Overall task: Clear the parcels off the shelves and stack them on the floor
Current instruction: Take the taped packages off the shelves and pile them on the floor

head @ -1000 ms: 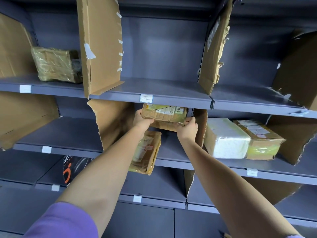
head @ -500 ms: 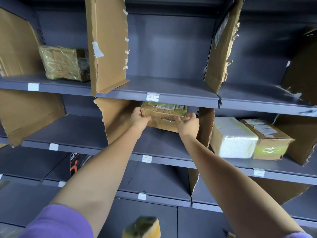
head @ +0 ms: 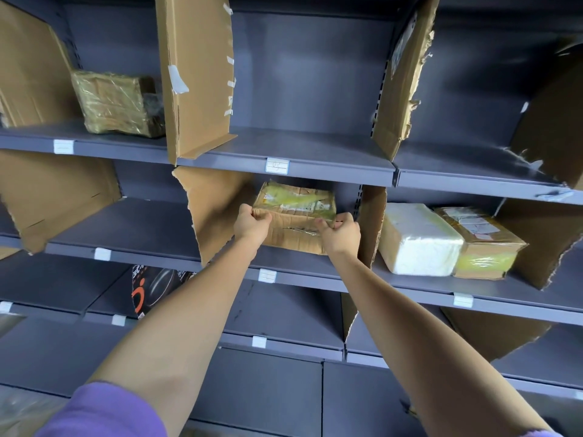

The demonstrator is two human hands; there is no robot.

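A brown cardboard parcel [head: 295, 216] with yellow-green tape lies in the middle bay of the second shelf [head: 132, 228]. My left hand [head: 252, 223] grips its near left corner and my right hand [head: 340, 233] grips its near right corner. To the right on the same shelf a white wrapped parcel [head: 416, 241] lies beside a brown taped parcel [head: 482, 244]. A plastic-wrapped parcel [head: 115, 104] lies on the top shelf at the left. A black box with orange print [head: 157, 288] stands on the third shelf.
Torn cardboard dividers [head: 195, 74] stand between the bays, one close on each side of the held parcel. The upper shelf's edge [head: 284, 167] hangs just above the parcel.
A smaller parcel that hung below my left hand dropped out of view. Both hands now hold the parcel at its near corners, and the view has moved closer.
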